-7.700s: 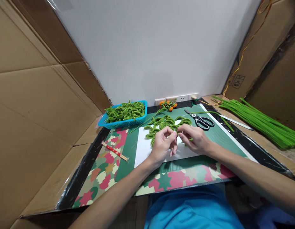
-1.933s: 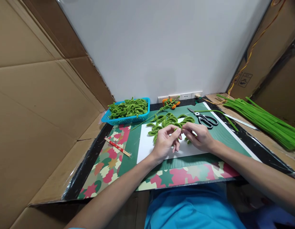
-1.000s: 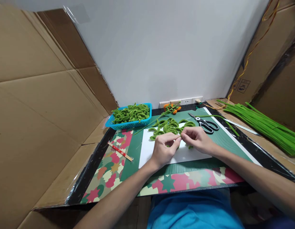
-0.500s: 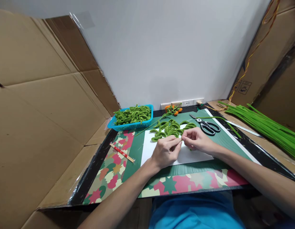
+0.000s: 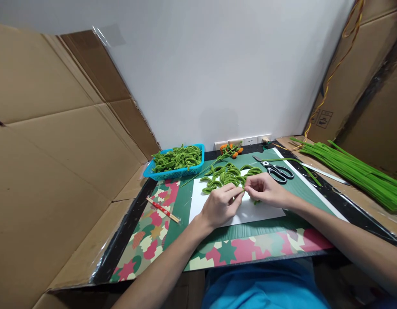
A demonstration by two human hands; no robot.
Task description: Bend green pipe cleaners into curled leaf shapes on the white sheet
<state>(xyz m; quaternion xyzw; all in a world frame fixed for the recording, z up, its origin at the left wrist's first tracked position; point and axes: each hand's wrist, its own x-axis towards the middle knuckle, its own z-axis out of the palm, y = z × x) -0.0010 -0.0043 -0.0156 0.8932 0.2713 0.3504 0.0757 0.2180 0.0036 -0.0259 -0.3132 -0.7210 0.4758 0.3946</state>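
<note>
My left hand (image 5: pixel 222 205) and my right hand (image 5: pixel 264 189) meet over a white sheet of paper (image 5: pixel 198 205), fingertips pinched close together. Between them is a short piece of green pipe cleaner (image 5: pixel 243 189), mostly covered by the fingers. A bit of green also shows below my right fingers. Just beyond the hands, several bent green pipe cleaner leaves (image 5: pixel 229 174) lie in a loose heap on the paper. Black-handled scissors (image 5: pixel 278 173) rest to the right of my right hand, blades pointing away to the left.
A blue basket (image 5: pixel 172 173) full of green pipe cleaner leaves stands at the back left. Wrapped chopsticks (image 5: pixel 163 210) lie on the left. An orange-and-green pipe cleaner sprig (image 5: pixel 231 150) lies near the wall. Long green pipe cleaners (image 5: pixel 353 171) are bundled at right. Cardboard walls (image 5: pixel 57 171) flank the table.
The view has shifted slightly. Both hands keep nearly the same place, still pinched together at the green piece, with only small finger movement.
</note>
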